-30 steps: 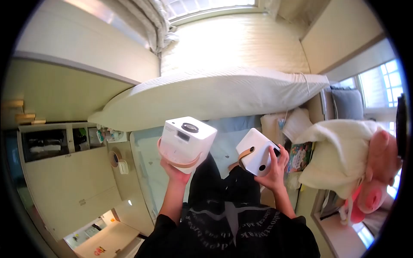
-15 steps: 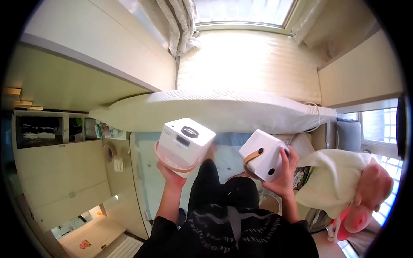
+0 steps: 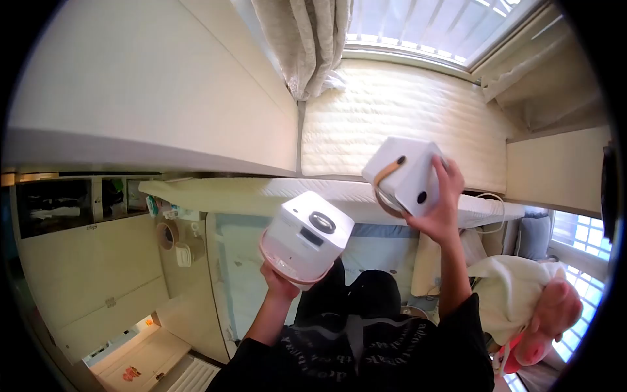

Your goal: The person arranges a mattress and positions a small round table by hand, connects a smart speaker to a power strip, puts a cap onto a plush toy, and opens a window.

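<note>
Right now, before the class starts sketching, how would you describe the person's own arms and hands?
The left hand and right hand are bare, without gloves. Loose black fabric sleeves, short and without visible markings, leave the slim forearms uncovered; no watch or bracelet shows. The sleeves belong to a black shirt with grey printed lettering.

Right hand [image 3: 443,206] and right box [image 3: 408,173]: raised from just below mid-height to above it, right of centre; the box now shows partly against the mattress [image 3: 405,117]. Formerly near level with the left box [image 3: 307,238], it now sits clearly higher. Left box and left hand [image 3: 279,282]: displaced right and slightly down. View shifted: window [image 3: 437,29] more fully exposed at upper right; curtain [image 3: 313,39] now at upper centre; plush toy [image 3: 558,304] lower at right.
</note>
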{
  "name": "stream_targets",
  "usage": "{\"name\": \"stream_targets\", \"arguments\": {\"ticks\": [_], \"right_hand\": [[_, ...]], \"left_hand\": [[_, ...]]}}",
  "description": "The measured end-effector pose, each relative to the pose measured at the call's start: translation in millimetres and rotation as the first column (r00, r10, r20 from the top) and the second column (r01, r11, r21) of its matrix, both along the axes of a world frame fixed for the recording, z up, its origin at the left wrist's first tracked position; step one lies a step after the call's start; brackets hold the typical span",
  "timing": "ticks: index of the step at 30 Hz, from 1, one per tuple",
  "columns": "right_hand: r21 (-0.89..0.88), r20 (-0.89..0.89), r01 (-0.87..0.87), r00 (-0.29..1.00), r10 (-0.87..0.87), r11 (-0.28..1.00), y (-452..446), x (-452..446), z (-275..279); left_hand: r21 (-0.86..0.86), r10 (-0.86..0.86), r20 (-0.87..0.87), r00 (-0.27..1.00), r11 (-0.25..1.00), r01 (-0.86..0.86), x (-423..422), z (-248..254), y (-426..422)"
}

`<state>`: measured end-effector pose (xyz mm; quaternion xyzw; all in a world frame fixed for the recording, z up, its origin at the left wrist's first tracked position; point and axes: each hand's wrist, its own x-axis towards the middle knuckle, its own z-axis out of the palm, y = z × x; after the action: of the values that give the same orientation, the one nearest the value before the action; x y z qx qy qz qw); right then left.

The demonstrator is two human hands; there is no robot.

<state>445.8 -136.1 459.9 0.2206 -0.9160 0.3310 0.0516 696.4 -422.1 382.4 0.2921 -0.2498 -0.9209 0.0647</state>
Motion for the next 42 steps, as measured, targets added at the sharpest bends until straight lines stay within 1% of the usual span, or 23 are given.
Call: {"name": "stream_targets", "arguments": {"ticks": [3,5,7,9,11,12,14,15,16,19,20,23,26,29,32,35,38,41,42], "right_hand": [[-0.018,0.031,-0.032,0.999,0.032,0.999,-52,-43,-35],[-0.018,0.072,-0.077,0.994,0.079,0.997,-84,-69,-59],[0.008,0.094,-0.117,0.989,0.116,0.993,-113,-92,-87],[0.003,0.102,-0.160,0.982,0.159,0.987,-141,-112,-116],[-0.017,0.095,-0.179,0.979,0.179,0.984,-166,-129,-141],[0.015,0.116,-0.167,0.980,0.165,0.986,-177,-135,-155],[0.034,0.152,-0.201,0.969,0.194,0.979,-195,-148,-171],[0.043,0.170,-0.220,0.963,0.209,0.975,-204,-153,-179],[0.066,0.128,-0.244,0.964,0.234,0.968,-211,-158,-187],[0.141,0.175,-0.310,0.943,0.284,0.940,-234,-178,-207],[0.161,0.166,-0.326,0.940,0.299,0.932,-240,-185,-218],[0.216,0.226,-0.349,0.926,0.301,0.912,-252,-197,-231],[0.224,0.208,-0.337,0.933,0.293,0.914,-258,-206,-260],[0.222,0.214,-0.351,0.928,0.305,0.910,-262,-214,-276],[0.209,0.232,-0.375,0.916,0.327,0.903,-267,-220,-285],[0.204,0.226,-0.391,0.911,0.346,0.897,-272,-219,-291],[0.206,0.243,-0.442,0.887,0.392,0.873,-270,-219,-306],[0.214,0.274,-0.467,0.872,0.406,0.858,-270,-222,-309],[0.188,0.250,-0.456,0.879,0.407,0.870,-270,-221,-309]], "left_hand": [[-0.021,-0.043,0.017,0.999,0.999,0.043,-12,-6,-21],[-0.019,-0.084,0.004,0.996,0.996,0.084,-25,4,-30],[-0.050,-0.141,0.041,0.989,0.988,0.143,-29,-6,-38],[-0.064,-0.163,0.063,0.985,0.984,0.167,-31,-11,-42],[-0.067,-0.151,0.070,0.986,0.986,0.156,-33,-11,-43],[-0.040,-0.130,0.079,0.988,0.990,0.134,-34,-12,-43],[0.013,-0.086,0.098,0.992,0.996,0.085,-34,-12,-41],[0.007,-0.083,0.122,0.989,0.997,0.082,-36,-10,-42],[0.001,-0.079,0.143,0.987,0.997,0.079,-37,-7,-43],[0.001,-0.036,0.163,0.986,0.999,0.036,-40,-7,-41],[0.004,-0.018,0.163,0.986,1.000,0.017,-39,-6,-41],[-0.044,0.058,0.223,0.973,0.998,-0.049,-41,1,-33],[-0.028,0.055,0.206,0.977,0.998,-0.050,-31,-7,-30],[-0.027,0.104,0.209,0.972,0.995,-0.100,-44,-1,-22],[-0.025,0.150,0.171,0.974,0.989,-0.148,-49,-3,-14],[-0.015,0.211,0.246,0.946,0.977,-0.214,-55,-3,-3],[-0.016,0.241,0.232,0.942,0.970,-0.244,-64,1,4],[-0.010,0.243,0.208,0.947,0.969,-0.246,-69,-2,6],[-0.009,0.250,0.233,0.940,0.967,-0.255,-72,-3,6]]}}
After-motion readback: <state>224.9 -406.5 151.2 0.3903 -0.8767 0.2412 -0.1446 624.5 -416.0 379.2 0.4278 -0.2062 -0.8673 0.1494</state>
